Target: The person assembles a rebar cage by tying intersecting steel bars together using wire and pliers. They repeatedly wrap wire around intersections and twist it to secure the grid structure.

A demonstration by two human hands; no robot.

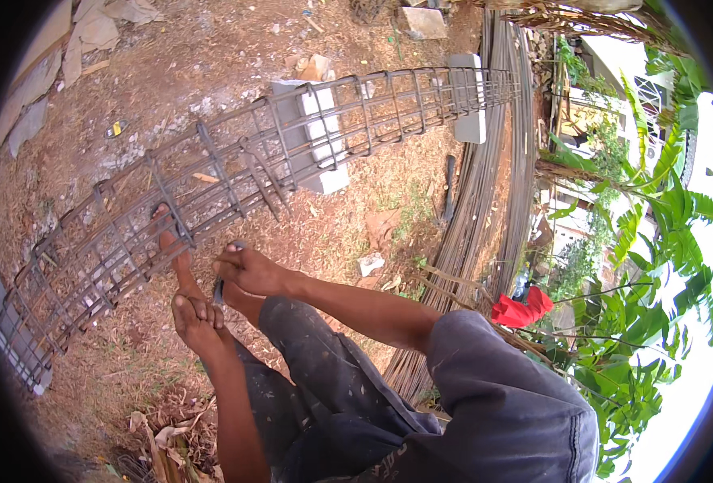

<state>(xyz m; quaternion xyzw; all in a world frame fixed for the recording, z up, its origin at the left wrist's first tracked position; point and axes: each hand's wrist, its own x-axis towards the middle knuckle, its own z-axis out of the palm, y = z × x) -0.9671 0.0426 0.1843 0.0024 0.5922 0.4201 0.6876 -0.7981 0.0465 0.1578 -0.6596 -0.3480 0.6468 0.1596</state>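
A long rebar cage (235,179) of bars and square stirrups runs from lower left to upper right before me. Both my hands are on its near side, apart from each other. My left hand (199,322) has its fingers curled inward. My right hand (248,270) is closed too, its fingers bent toward the left. Whatever either hand may hold is too small or hidden to make out. On the cage rests a pair of pincers (261,179), jaws away from me and handles toward me.
Pale blocks (322,133) prop up the cage, one more (471,121) near its far end. Bundled long steel bars (485,185) lie to the right, with a dark bar (450,187) beside them. A red cloth (522,307) and green plants (662,209) are farther right.
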